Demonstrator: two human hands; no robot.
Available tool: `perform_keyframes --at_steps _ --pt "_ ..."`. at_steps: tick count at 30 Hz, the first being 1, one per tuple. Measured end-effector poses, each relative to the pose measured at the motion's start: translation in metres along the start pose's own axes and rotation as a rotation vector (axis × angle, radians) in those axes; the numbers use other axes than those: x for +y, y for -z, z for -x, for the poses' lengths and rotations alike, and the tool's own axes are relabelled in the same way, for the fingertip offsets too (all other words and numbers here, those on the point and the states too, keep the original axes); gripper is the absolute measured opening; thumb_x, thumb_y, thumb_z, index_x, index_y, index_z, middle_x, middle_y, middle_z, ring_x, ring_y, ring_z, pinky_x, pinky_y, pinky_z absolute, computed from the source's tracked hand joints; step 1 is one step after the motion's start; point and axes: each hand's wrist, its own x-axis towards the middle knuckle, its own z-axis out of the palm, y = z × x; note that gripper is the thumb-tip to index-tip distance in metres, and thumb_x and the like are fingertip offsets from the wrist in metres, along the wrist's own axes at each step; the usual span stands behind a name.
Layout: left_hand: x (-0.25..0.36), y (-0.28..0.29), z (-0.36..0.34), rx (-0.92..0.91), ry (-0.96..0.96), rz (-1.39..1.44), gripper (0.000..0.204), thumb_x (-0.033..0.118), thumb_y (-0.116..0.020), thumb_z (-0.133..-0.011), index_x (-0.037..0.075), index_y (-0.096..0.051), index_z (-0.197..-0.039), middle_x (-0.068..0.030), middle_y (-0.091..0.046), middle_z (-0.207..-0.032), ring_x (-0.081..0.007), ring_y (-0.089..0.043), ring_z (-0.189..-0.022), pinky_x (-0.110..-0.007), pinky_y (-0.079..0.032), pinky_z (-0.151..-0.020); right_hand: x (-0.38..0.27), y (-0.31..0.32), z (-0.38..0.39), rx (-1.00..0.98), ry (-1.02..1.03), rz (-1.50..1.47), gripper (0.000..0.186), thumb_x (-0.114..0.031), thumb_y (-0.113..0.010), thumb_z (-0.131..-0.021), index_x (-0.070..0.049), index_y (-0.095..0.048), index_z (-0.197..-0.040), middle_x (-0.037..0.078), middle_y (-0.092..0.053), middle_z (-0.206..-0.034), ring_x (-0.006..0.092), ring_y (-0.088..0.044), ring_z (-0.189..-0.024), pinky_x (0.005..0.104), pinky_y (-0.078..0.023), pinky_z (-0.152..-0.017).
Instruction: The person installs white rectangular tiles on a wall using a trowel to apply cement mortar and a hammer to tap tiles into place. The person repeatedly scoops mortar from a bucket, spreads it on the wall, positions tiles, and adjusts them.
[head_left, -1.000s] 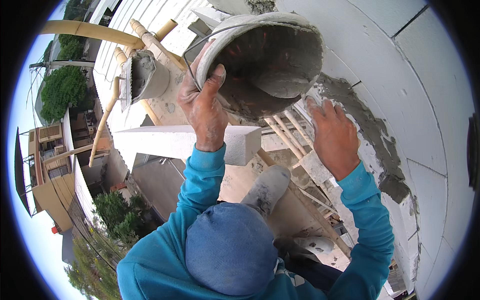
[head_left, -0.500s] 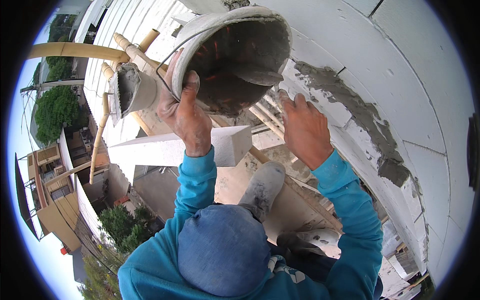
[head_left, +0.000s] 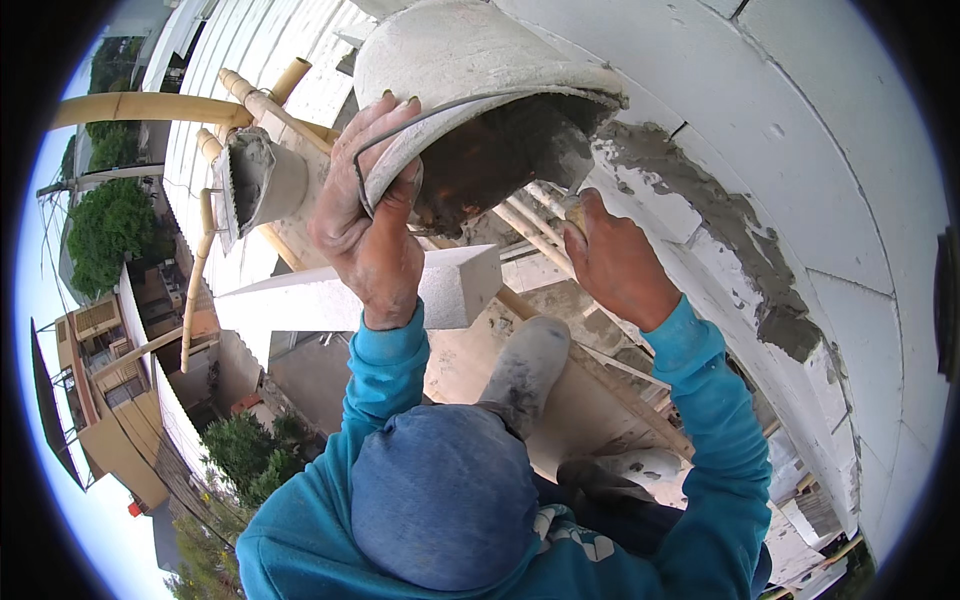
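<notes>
A mortar-crusted bucket (head_left: 440,60) lies tipped over at the top centre, its mouth toward me and downward. My left hand (head_left: 370,220) is closed on the bucket's rim, the thumb at the mouth and the fingers along the outer wall, beside the wire handle (head_left: 400,130). In my right hand (head_left: 622,262) is a trowel (head_left: 568,160), gripped by its short handle. Its blade reaches into the right side of the bucket's mouth, and part of it is hard to make out. Dark wet mortar (head_left: 470,165) coats the bucket's inside.
At right runs a white block wall (head_left: 810,130) with a band of grey mortar (head_left: 725,205) along a ledge. A smaller mortar-caked bucket (head_left: 275,180) stands at left by bamboo poles (head_left: 150,100). A white block (head_left: 465,285) lies below my left hand. My boots stand on a board (head_left: 470,370).
The bucket has tipped further, its mouth turning downward and its rim shifting right toward the wall. My right hand has drawn slightly down and right with the trowel.
</notes>
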Motion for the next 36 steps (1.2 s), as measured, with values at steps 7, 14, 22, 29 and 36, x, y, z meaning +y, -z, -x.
perform_keyframes --at_steps 7,14,22,29,36 --pt "0.008 0.019 -0.009 -0.202 0.016 0.019 0.026 0.010 -0.067 -0.084 0.000 -0.071 -0.108 -0.0119 -0.069 -0.113 -0.0299 -0.055 -0.121 -0.043 -0.036 -0.108 0.030 -0.021 0.004 0.057 0.364 -0.073 0.066 -0.027 -0.061 -0.093 0.011 -0.033 -0.139 0.023 -0.065 -0.082 0.0336 -0.062 -0.062 0.0446 -0.049 -0.059" --pt "-0.016 0.006 -0.002 -0.057 0.177 0.169 0.032 0.008 -0.069 -0.086 0.000 -0.068 -0.116 -0.0123 -0.064 -0.122 -0.0260 -0.056 -0.120 -0.038 -0.038 -0.106 0.000 0.000 0.009 -0.558 -0.102 -0.739 0.076 -0.029 -0.066 -0.090 0.009 -0.028 -0.144 0.011 -0.060 -0.075 0.0154 -0.055 -0.053 0.0306 -0.047 -0.051" --pt "-0.029 0.006 -0.017 0.218 0.346 0.241 0.036 0.001 -0.065 -0.087 0.005 -0.066 -0.123 -0.0046 -0.065 -0.117 -0.0135 -0.057 -0.108 -0.027 -0.042 -0.098 0.001 0.025 0.004 -0.636 -0.103 -1.008 0.062 -0.026 -0.069 -0.089 0.003 -0.040 -0.136 0.001 -0.052 -0.063 0.0070 -0.047 -0.045 0.0245 -0.040 -0.045" --pt "-0.029 0.064 -0.013 0.446 0.454 0.392 0.041 -0.001 -0.063 -0.084 -0.005 -0.060 -0.125 -0.0102 -0.065 -0.117 -0.0154 -0.060 -0.107 -0.028 -0.043 -0.097 0.008 0.079 0.040 -0.530 -0.251 -0.830 0.054 -0.021 -0.074 -0.082 0.001 -0.045 -0.123 0.003 -0.053 -0.061 0.0095 -0.049 -0.044 0.0248 -0.039 -0.041" --pt "-0.014 0.068 -0.039 0.297 0.478 0.317 0.038 0.000 -0.064 -0.085 -0.006 -0.061 -0.122 -0.0089 -0.066 -0.112 -0.0143 -0.060 -0.103 -0.028 -0.045 -0.095 0.020 0.137 0.116 -0.343 -0.500 -0.902 0.058 -0.017 -0.082 -0.072 -0.002 -0.044 -0.114 0.003 -0.051 -0.056 0.0110 -0.047 -0.037 0.0243 -0.038 -0.035"
